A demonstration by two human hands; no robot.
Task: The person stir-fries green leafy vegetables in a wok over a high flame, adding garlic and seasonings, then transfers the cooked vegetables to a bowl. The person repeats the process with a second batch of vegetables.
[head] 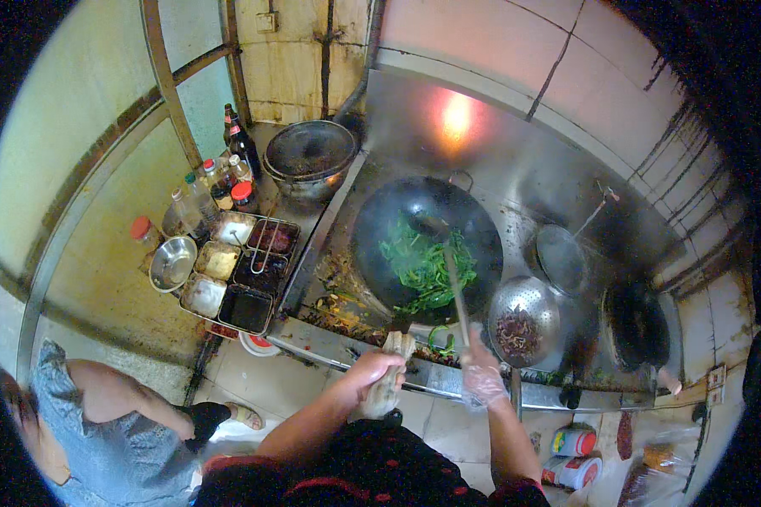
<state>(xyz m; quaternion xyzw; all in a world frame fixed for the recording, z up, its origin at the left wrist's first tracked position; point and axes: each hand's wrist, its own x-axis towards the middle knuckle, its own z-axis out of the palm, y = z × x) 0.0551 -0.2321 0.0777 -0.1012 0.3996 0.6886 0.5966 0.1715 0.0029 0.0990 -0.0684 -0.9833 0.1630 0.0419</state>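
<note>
My right hand [480, 375], in a clear plastic glove, grips the long handle of a ladle [455, 285]; its head lies among green leafy vegetables [428, 263] in a large black wok [371, 231] on the range. My left hand [374, 377] is closed around a bunched, greyish cloth [390, 367] at the front edge of the range, near the wok's rim. Beside the wok on the right rests a perforated metal strainer [531, 304] with dark dried pieces [517, 334] in it. Some green leaf [442, 340] lies outside the wok near my hands. Steam blurs the ladle head.
On the left stand a rack of seasoning containers [234, 272], a metal bowl [172, 263], several bottles [193, 199] and stacked pans [311, 155]. A round pan [561, 260] sits behind the strainer. Another person [120, 431] is at the lower left. Tubs [572, 472] stand on the floor.
</note>
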